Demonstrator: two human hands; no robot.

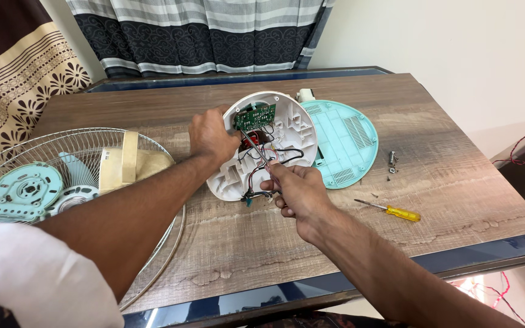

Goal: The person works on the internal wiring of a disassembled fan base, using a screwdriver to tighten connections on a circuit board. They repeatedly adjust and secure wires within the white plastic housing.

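Observation:
A white round fan base housing (pixel 287 124) stands tilted on the wooden table (pixel 445 176), its inside facing me. A green circuit board (pixel 255 115) and black and red wires (pixel 268 155) show inside it. My left hand (pixel 212 136) grips the housing's left rim. My right hand (pixel 293 189) holds a thin metal-shafted tool (pixel 255 147) whose tip reaches in below the circuit board.
A teal round cover plate (pixel 344 140) lies behind the housing. A yellow-handled screwdriver (pixel 390 210) and loose screws (pixel 392 161) lie to the right. A wire fan guard with teal motor parts (pixel 25 191) sits at the left. A curtain hangs behind.

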